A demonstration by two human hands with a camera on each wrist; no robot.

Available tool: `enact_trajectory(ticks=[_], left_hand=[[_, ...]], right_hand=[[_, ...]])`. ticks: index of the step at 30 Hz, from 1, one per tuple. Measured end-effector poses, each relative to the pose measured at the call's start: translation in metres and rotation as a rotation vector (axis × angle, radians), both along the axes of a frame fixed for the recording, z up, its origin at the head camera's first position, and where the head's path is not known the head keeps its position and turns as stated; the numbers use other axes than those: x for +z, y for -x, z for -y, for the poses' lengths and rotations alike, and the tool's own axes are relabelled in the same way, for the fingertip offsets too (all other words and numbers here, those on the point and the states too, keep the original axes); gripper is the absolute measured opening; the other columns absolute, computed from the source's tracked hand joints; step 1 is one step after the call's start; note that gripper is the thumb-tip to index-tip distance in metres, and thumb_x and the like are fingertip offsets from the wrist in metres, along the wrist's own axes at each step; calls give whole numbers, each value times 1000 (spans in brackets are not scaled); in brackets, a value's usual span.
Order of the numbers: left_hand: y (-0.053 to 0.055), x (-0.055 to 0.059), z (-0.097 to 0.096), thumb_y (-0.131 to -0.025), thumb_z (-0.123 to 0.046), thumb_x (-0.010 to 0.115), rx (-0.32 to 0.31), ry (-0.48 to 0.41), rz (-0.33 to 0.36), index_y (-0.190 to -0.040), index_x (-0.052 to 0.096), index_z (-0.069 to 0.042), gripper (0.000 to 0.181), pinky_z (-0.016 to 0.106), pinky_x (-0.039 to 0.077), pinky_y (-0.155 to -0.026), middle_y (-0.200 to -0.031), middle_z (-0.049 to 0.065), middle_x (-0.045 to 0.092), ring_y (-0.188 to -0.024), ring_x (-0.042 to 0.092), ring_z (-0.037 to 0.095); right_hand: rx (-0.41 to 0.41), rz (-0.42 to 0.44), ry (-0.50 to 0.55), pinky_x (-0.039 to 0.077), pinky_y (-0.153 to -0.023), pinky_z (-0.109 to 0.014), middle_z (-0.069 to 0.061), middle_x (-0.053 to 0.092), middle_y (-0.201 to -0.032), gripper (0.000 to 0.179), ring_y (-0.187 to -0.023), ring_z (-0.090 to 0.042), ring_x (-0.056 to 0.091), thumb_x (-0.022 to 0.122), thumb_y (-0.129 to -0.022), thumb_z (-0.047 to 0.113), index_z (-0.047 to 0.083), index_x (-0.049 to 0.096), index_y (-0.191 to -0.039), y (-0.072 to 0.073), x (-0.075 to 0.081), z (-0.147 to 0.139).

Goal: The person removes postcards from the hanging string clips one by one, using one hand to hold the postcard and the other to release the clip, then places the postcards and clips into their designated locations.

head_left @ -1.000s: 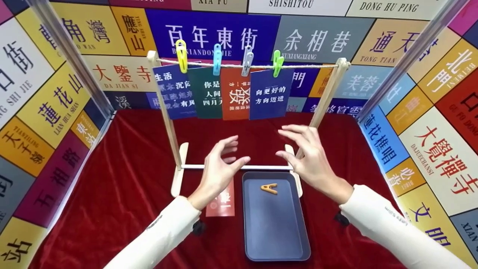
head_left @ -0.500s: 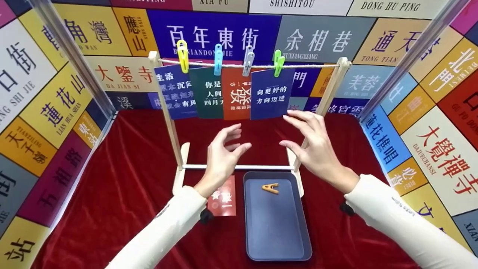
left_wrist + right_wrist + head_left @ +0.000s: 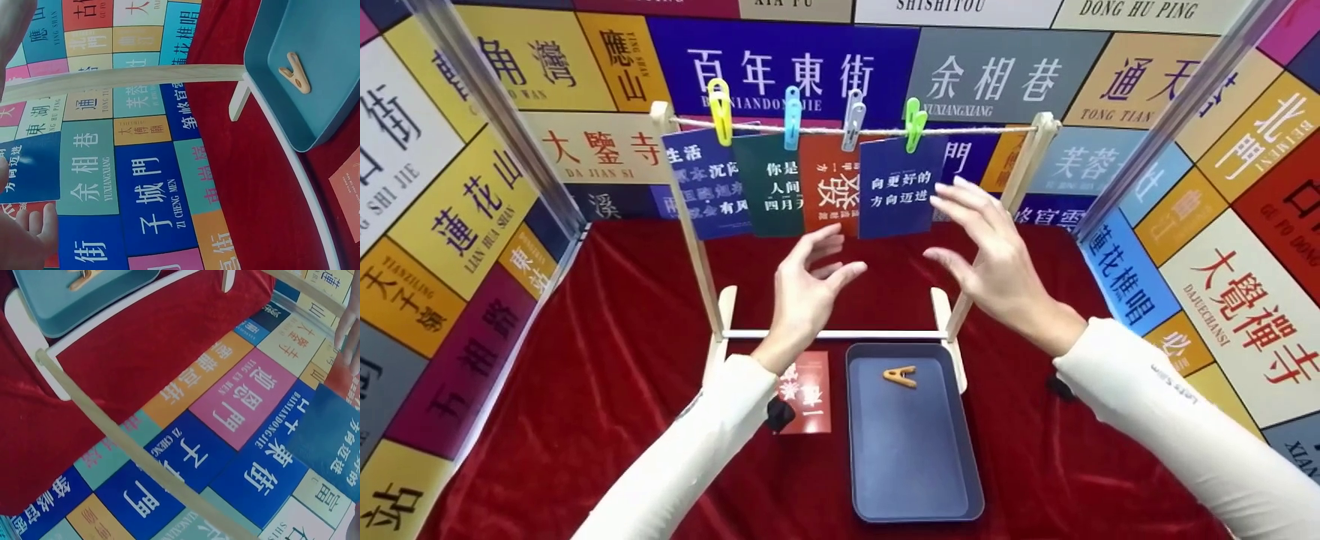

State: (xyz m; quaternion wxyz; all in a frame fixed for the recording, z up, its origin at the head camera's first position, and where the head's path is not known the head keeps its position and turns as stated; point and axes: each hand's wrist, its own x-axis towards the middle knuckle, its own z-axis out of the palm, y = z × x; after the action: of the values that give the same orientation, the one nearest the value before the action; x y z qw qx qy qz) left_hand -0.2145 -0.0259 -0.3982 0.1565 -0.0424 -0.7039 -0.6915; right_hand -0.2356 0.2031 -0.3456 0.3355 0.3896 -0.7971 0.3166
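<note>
On the rope point(image 3: 982, 130), the rightmost card point(image 3: 897, 187) hangs long-side vertical, both hands point(image 3: 804, 289) point(image 3: 994, 253) loosely spread.

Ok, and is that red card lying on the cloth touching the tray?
Apart. The head view shows it: a strip of red cloth runs between the red card and the tray.

Colourful lettered walls point(image 3: 1005, 75) around red cloth point(image 3: 585, 360)

Smooth wooden rack point(image 3: 877, 335); rough twine point(image 3: 979, 130); plastic clips point(image 3: 791, 124); paper cards point(image 3: 896, 219); matt tray point(image 3: 911, 450); velvety cloth point(image 3: 615, 360).
</note>
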Motion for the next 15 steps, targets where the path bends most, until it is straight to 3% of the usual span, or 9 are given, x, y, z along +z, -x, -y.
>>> enact_trajectory(ticks=[7, 15], left_hand=[[8, 3, -4, -80, -7, 84, 40, -24, 8, -129, 64, -5, 53, 33, 60, -96, -121, 17, 70, -114, 67, 25], [15, 6, -11, -81, -7, 83, 59, -47, -6, -128, 65, -3, 51, 34, 60, -97, -121, 17, 69, -114, 66, 25]], right_hand=[[-19, -26, -9, 33, -125, -37, -17, 59, -139, 56, -140, -31, 47, 81, -81, 5, 0, 61, -133, 10, 11, 0], [-12, -50, 18, 36, -123, -36, -17, 58, -140, 61, -136, -34, 49, 84, -77, 3, -1, 60, -133, 20, 25, 4]])
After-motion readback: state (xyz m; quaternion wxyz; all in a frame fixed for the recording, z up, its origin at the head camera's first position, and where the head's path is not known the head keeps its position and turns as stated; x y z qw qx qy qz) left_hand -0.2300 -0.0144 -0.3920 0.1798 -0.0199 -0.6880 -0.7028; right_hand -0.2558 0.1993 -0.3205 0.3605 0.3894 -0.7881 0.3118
